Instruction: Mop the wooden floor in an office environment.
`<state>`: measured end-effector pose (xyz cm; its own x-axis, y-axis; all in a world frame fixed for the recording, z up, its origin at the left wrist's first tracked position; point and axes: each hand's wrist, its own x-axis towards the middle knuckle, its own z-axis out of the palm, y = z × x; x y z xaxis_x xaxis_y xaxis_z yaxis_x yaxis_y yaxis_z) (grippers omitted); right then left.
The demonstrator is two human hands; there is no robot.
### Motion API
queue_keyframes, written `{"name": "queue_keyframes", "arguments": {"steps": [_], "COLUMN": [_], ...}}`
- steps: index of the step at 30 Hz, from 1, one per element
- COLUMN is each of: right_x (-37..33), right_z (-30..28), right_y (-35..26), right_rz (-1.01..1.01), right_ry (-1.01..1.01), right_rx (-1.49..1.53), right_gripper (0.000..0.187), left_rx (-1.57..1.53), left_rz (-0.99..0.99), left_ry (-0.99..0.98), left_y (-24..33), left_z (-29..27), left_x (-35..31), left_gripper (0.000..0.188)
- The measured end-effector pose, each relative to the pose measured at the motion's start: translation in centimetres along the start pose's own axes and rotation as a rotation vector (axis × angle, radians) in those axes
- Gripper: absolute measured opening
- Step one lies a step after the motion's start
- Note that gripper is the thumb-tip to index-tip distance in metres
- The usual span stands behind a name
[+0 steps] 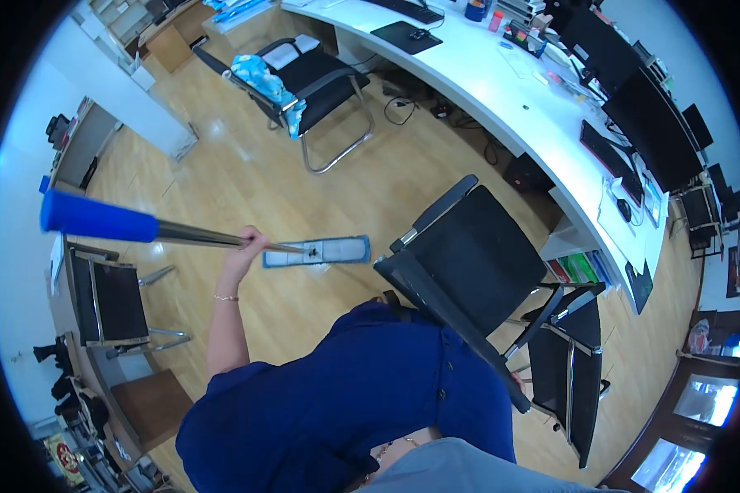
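My left hand point(253, 240) is closed around the metal pole of a flat mop. The pole's blue grip end point(99, 217) points to the left. The flat mop head point(337, 251), pale on top with a blue fringe, lies on the wood floor. Right in front of my body stands a black chair point(473, 259), its backrest toward me. Only a sliver of my right hand point(518, 383) shows, at the right end of that backrest; it appears to grip the edge, and most of its fingers are hidden.
A second black chair point(569, 361) stands close on the right. A long curved white desk point(543, 123) with monitors and keyboards runs along the far right. Farther off, a chair point(321, 78) carries a blue patterned cloth. Another chair point(111, 300) is on the left, and cables point(400, 109) lie under the desk.
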<state>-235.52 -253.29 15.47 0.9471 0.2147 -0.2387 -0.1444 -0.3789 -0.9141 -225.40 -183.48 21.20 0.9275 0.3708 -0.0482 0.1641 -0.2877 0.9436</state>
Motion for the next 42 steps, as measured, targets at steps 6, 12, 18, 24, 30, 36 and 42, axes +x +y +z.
{"name": "queue_keyframes", "arguments": {"steps": [6, 12, 18, 24, 30, 36, 42], "right_x": [1.4, 12.6, 25.9, 25.7, 29.0, 35.0, 40.0], "right_z": [1.6, 3.7, 13.4, 16.4, 19.0, 21.8, 26.0], "right_y": [-7.6, -32.3, -39.3, -45.1, -48.8, -44.6, -42.8], "right_rz": [0.088, -0.378, -0.518, -0.711, -0.973, -0.944, -0.919], "right_ry": [-0.479, -0.224, -0.362, -0.137, 0.112, 0.325, 0.365], "right_rx": [-0.384, 0.294, 0.73, 0.914, 0.736, 0.584, 0.451], "right_gripper": [0.035, 0.08, 0.064, 0.015, 0.025, 0.027, 0.028], "left_rx": [0.356, 0.73, 0.758, 0.576, 0.3, 0.19, -0.402], "left_rz": [-0.007, 0.254, 0.201, 0.363, 0.881, -0.043, -0.341], "left_ry": [-0.445, -0.502, -0.476, -0.378, -0.374, -0.268, 0.152], "left_y": [-0.8, 0.9, 5.6, 8.8, 9.2, -4.4, -6.6], "left_z": [6.7, 13.9, 18.5, 17.5, 10.7, -6.5, -20.2], "left_x": [4.9, 6.8, 6.5, 9.3, 15.2, 25.7, 39.9], "left_gripper": [0.027, 0.038, 0.035, 0.031, 0.038, 0.042, 0.066]}}
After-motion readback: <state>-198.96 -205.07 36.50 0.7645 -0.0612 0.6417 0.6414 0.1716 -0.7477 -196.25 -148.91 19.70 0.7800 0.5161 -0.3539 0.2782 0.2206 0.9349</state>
